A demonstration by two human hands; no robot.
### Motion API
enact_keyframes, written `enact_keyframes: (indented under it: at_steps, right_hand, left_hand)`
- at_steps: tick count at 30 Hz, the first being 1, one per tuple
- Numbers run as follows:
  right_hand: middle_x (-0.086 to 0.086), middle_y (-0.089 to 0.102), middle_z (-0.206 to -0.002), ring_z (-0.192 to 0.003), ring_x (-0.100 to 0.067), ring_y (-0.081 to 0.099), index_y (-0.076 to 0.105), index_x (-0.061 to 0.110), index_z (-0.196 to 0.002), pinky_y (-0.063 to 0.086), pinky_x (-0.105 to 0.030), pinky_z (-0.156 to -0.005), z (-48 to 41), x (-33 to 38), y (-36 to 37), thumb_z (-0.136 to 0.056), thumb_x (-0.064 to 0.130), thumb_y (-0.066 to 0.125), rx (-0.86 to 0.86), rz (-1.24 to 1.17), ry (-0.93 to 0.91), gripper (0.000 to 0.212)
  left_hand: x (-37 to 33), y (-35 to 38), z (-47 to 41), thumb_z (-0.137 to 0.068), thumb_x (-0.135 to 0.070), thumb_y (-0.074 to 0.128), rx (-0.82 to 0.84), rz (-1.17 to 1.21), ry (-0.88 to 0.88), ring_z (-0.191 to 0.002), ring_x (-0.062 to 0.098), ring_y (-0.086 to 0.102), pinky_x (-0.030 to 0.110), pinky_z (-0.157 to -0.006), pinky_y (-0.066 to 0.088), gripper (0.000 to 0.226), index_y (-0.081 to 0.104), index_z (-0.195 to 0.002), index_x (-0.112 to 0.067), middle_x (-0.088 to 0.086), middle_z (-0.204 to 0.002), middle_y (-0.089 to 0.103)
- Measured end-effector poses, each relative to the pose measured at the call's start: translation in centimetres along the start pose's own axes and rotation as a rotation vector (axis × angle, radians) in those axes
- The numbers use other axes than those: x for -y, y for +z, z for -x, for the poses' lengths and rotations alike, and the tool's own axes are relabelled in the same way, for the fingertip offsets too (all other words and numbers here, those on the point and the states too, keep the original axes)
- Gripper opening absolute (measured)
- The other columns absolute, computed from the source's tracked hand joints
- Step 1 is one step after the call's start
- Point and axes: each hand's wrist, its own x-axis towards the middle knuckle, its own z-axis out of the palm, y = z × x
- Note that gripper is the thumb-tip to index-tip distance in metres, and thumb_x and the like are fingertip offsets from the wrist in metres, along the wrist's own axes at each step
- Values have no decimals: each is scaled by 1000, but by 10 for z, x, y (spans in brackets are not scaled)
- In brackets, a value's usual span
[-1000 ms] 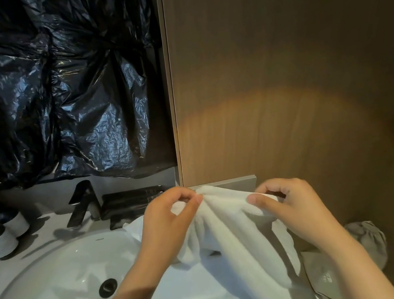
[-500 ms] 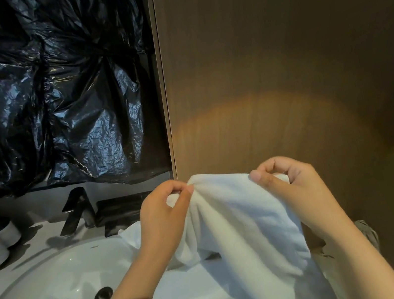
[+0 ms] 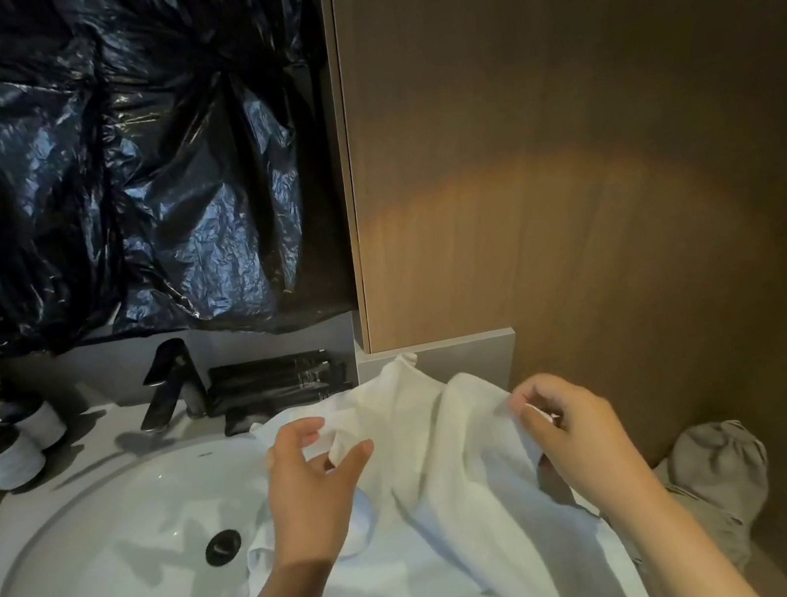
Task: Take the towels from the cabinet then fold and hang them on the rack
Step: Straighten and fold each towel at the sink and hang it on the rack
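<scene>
A white towel (image 3: 450, 523) lies rumpled over the counter and the right side of the sink (image 3: 114, 569), its top corner against the grey ledge (image 3: 463, 354). My left hand (image 3: 316, 488) hovers on the towel's left part, thumb and forefinger apart with a small flap of towel between them. My right hand (image 3: 569, 430) pinches the towel's right edge between thumb and curled forefinger. No rack or cabinet shelf shows in the head view.
A black faucet (image 3: 171, 382) and flat black packets (image 3: 276, 385) stand behind the basin. Two dark pump bottles (image 3: 5, 446) sit at the far left. Black plastic sheeting (image 3: 108, 163) hangs above. A wooden panel (image 3: 588, 135) rises on the right, grey fabric (image 3: 716, 468) at its foot.
Both hands came down with the towel, which now rests on the counter and ledge. My left hand's pinch has loosened; the right keeps its hold.
</scene>
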Motion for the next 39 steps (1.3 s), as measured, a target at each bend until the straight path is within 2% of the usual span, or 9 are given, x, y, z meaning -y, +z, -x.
enact_keyframes:
  at_steps: [2, 4, 7, 10, 15, 21, 27, 33, 39]
  right_hand:
    - [10, 69, -87, -64, -14, 62, 69, 26, -86, 53, -27, -64, 3, 6, 2, -97, 15, 57, 46, -25, 14, 20]
    - [9, 71, -84, -60, -15, 63, 72, 26, -84, 52, -24, -62, 6, 12, 5, -95, 14, 59, 60, -53, 19, 21]
    - [7, 72, -81, -60, -18, 64, 74, 28, -82, 53, -27, -61, 11, 20, 10, -92, 16, 65, 79, -100, 52, 18]
    - [-7, 70, -80, -56, -19, 65, 76, 24, -90, 52, -27, -52, 14, 28, 15, -89, 19, 69, 141, -243, 127, 8]
    - [-10, 71, -79, -63, -17, 66, 71, 12, -108, 52, -22, -59, 18, 38, 16, -88, 5, 68, 371, -488, 131, 22]
    - [-12, 72, -69, -61, -16, 64, 77, 10, -87, 52, -21, -59, 23, 46, 21, -87, 0, 66, 330, -468, 43, 15]
    - [-2, 70, -68, -63, -10, 63, 76, 24, -80, 54, -23, -66, 26, 56, 26, -90, 6, 66, 365, -312, -82, 22]
    - [5, 69, -68, -67, -11, 65, 73, 30, -80, 54, -26, -69, 30, 56, 38, -91, 15, 65, 344, -174, -116, 21]
    - [3, 71, -68, -63, -13, 66, 71, 33, -81, 58, -30, -71, 30, 55, 43, -88, 16, 69, 333, -180, -86, 19]
  left_hand:
    - [2, -6, 5, -76, -19, 82, -44, 15, -27, -81, 1, 57, 11, -64, 40, 44, 53, -109, -26, -3, -120, 51]
    - [6, -11, 9, -77, -19, 81, -73, 27, -51, -82, 5, 59, 15, -67, 42, 37, 56, -103, -26, -5, -115, 54]
    - [11, -18, 14, -76, -21, 81, -54, 53, -118, -75, 18, 63, 27, -69, 50, 20, 63, -84, -24, -4, -86, 66]
    - [14, -22, 19, -77, -16, 81, 9, 162, -171, -65, 15, 61, 38, -73, 53, 11, 70, -76, -16, 1, -69, 70]
    - [14, -32, 26, -84, -15, 73, 68, 261, -168, -69, 7, 70, 19, -66, 57, 6, 76, -83, -20, -3, -76, 76]
    - [8, -34, 32, -92, -10, 62, 218, 411, -242, -85, 24, 74, 32, -82, 56, 18, 73, -106, -13, 10, -94, 76]
    - [-8, -32, 39, -93, -6, 58, 338, 395, -141, -85, 21, 74, 19, -69, 57, 23, 77, -95, -18, 7, -90, 77]
    - [-17, -27, 41, -85, -5, 69, 294, 359, -98, -68, 15, 70, 19, -64, 57, 12, 78, -82, -13, 10, -77, 75]
    - [-22, -26, 41, -88, -2, 62, 390, 396, -58, -76, 25, 71, 28, -71, 58, 18, 78, -85, -9, 17, -84, 75]
